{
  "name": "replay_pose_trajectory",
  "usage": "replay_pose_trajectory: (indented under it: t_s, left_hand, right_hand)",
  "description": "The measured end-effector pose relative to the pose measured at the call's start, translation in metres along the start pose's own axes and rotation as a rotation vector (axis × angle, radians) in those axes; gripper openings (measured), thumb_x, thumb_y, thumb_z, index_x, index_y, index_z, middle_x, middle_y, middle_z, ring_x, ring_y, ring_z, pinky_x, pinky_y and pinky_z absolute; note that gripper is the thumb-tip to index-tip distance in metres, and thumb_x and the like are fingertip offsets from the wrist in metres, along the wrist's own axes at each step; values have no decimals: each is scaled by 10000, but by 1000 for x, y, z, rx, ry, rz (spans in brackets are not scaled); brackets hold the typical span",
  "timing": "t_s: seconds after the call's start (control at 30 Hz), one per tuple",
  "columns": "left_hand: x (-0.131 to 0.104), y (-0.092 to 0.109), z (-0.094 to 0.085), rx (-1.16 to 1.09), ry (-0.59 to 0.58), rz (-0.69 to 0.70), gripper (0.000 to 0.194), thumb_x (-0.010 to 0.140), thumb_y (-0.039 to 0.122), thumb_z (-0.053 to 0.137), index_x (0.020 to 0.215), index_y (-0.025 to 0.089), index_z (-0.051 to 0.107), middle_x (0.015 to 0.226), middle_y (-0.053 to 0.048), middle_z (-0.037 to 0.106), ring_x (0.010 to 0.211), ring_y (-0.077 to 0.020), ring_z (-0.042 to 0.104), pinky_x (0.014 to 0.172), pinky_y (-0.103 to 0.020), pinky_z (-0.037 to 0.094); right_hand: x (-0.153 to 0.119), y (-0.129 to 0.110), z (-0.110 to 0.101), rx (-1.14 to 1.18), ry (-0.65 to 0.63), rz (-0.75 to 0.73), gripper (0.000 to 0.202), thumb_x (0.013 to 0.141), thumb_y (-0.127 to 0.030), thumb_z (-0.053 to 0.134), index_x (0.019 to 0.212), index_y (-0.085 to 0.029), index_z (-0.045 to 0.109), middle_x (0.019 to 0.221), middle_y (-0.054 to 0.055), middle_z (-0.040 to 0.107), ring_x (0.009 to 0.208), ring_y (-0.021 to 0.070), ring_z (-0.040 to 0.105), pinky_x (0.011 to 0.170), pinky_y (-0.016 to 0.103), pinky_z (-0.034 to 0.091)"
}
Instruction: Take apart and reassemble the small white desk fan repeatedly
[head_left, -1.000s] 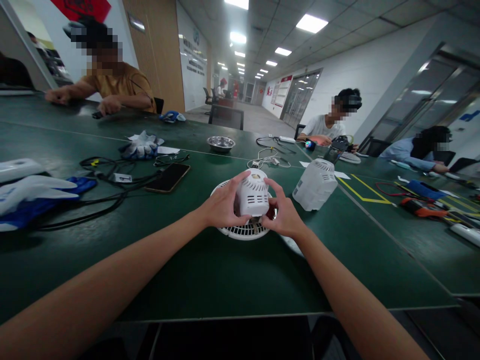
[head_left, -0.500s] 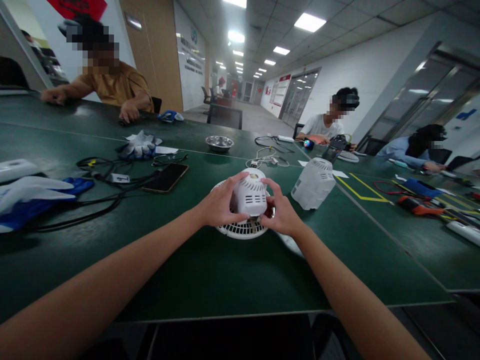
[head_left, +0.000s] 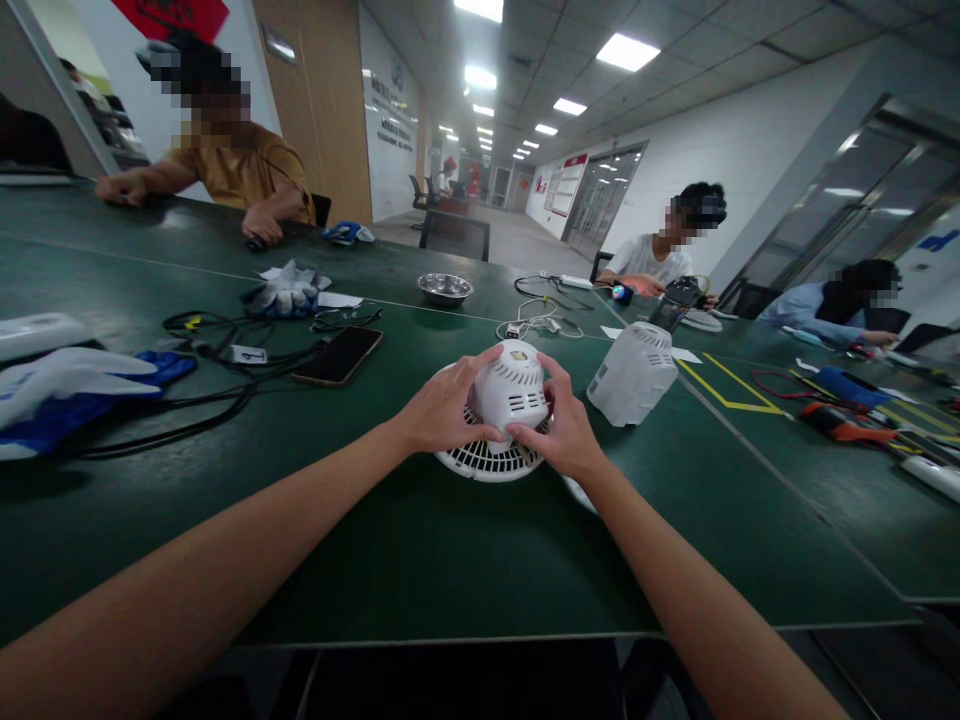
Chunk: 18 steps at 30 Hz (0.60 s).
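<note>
Between my two hands is a white slotted fan motor cover [head_left: 514,388], domed, with a small opening in its top. My left hand [head_left: 446,408] grips its left side, thumb along the lower front edge. My right hand [head_left: 566,425] wraps the right side, its thumb near the left one. Beneath the cover lies a round white fan grille [head_left: 484,462], flat on the green table [head_left: 420,560]; the hands and cover hide much of it. A white part [head_left: 581,495], mostly covered by my right forearm, lies beside the grille.
A translucent white housing [head_left: 634,375] stands to the right. Leftward lie a phone [head_left: 339,356], black cables [head_left: 217,400] and blue-white gloves [head_left: 75,390]. A metal bowl [head_left: 445,289] and white cable [head_left: 544,320] are farther back. Several people sit around the table.
The motor cover has tilted and sits lower over the grille; the gap under its front edge is now hidden. My thumbs have come closer together. The view has shifted slightly.
</note>
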<state>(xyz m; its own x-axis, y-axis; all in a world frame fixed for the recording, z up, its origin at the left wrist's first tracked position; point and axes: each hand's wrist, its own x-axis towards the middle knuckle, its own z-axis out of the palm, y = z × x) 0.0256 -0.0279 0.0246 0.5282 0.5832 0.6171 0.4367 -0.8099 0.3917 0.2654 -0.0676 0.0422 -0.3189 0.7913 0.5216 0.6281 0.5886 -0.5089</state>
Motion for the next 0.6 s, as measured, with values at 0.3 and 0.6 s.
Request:
replay_pose_trajectory:
  t_s: [0.3, 0.6]
  left_hand:
    - [0, 3, -1, -42, 87, -131, 678, 886, 386, 638, 1493, 243, 372, 1388, -147, 590, 1087, -300, 668, 987, -558, 503]
    - [-1, -29, 2, 33, 236, -522, 472, 926, 434, 548, 1313, 164, 548, 1223, -148, 667, 1083, -296, 640, 965, -494, 490]
  right_hand:
    - [3, 16, -9, 22, 80, 91, 773, 830, -327, 585, 1528, -323, 252, 1121, 84, 642, 897, 290, 624, 886, 574, 543]
    - [4, 16, -8, 75, -50, 155, 1004, 739, -464, 791, 1543, -307, 211, 1397, 155, 553, 1218, 402, 574, 976, 643, 492]
